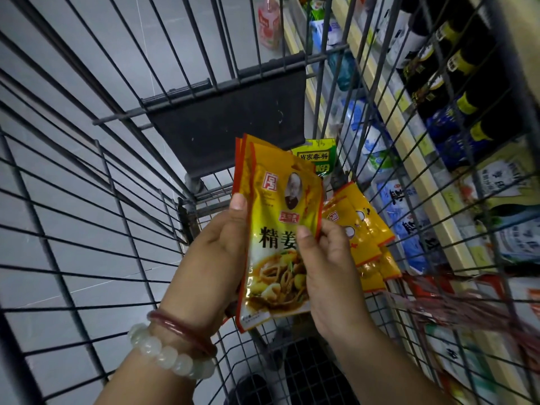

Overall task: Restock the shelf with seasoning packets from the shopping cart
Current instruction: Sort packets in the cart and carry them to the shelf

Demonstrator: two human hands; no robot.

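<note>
Grey wire makes up the cart [87,200], which fills the view; the shelf [438,182] runs along its right side, already crowded with bags and dark bottles. A stack of yellow packets [280,229] is held upright over the cart's middle. The left hand [222,238] grips the stack's left edge, thumb on the front. The right hand [324,258] pinches its right edge, thumb on the front too. More yellow packets [362,229] lie against the cart's right wall, and a green packet [317,159] stands at the far end beside the dark flap [228,118]. Judging by this, restocking is partway at best: one batch is lifted but not shelved, and a pile waits below. The cart's right wall stands between hands and shelf, so the stack must go up over its rim. Bracelets [172,346] ring the left wrist.
</note>
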